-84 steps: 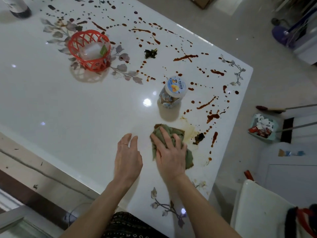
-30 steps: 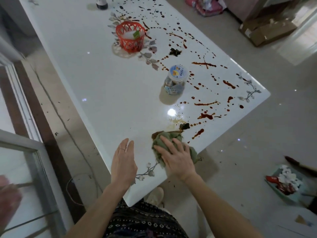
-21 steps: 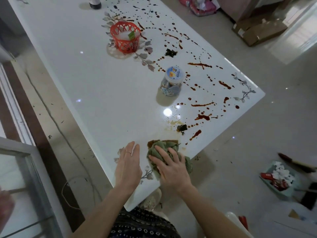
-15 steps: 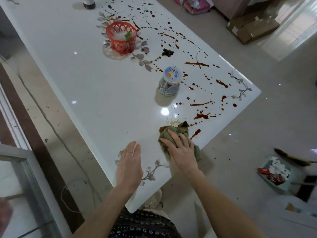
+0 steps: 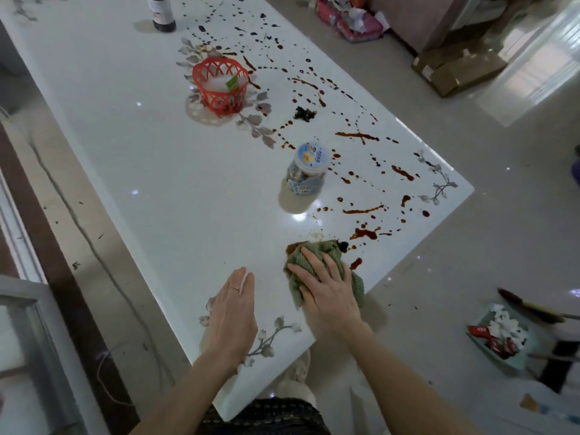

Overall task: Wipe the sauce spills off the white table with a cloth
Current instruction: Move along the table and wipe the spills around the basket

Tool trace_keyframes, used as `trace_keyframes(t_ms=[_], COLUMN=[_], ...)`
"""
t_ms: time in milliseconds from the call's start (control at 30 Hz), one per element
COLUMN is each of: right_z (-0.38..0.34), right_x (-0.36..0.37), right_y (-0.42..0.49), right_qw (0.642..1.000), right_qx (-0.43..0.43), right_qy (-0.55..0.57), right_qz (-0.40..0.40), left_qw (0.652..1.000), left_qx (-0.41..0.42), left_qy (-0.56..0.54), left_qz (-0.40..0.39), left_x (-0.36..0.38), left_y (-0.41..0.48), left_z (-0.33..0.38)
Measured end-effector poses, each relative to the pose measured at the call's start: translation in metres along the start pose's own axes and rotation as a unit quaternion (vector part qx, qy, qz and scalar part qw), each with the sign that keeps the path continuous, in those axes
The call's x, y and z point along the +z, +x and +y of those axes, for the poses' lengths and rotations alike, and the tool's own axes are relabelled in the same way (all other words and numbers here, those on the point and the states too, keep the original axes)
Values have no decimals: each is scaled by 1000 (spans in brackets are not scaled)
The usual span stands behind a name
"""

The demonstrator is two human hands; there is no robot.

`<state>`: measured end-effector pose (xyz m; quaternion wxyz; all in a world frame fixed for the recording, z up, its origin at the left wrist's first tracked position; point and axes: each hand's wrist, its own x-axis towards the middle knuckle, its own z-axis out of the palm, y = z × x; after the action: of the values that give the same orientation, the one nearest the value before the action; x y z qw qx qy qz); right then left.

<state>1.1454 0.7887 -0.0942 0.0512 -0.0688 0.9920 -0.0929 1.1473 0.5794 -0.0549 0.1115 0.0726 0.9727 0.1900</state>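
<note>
One jar (image 5: 306, 171) beside spills (image 5: 364, 234), right grip (image 5: 329, 293) spread on cloth (image 5: 324, 248) (left grip (image 5: 233, 312) flat)

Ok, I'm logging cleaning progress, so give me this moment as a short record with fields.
Right hand: pressed flat on green cloth
Left hand: flat on white table, holding nothing
Cloth state: bunched near table's right edge, brown-stained far end
Sauce spills: many unwiped beyond cloth
Other items: lidded jar, red basket, dark bottle

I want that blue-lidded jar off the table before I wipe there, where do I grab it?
Grip the jar round its clear body just under the lid, reaching in from the left: it stands upright, and the sauce spills lie mostly to its right.
</note>
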Motion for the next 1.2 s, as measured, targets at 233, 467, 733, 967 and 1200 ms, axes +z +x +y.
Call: trace_keyframes(t_ms=[233,467,733,967,1200], right_z=[2,53,57,75,48], right_x=[16,-9,-9,-24,-16], right_y=[-36,18,-5,40,-5], right_qw=[996,988,975,991,986], right_qx=[-88,-146,-215,-115,-160], right_qy=[-3,-46,-52,-35,-3], right_qz=[33,-30,-28,-54,-53], left_qw=[998,993,988,989,991], left_qx=[-45,-118,-125,-115,-106], left_qy=[-29,-2,38,38,38], left_qz=[28,-23,-78,-84,-78], left_x=[8,18,10,6,11], left_y=[13,23,28,27,25], left_z=[37,54,56,54,50])
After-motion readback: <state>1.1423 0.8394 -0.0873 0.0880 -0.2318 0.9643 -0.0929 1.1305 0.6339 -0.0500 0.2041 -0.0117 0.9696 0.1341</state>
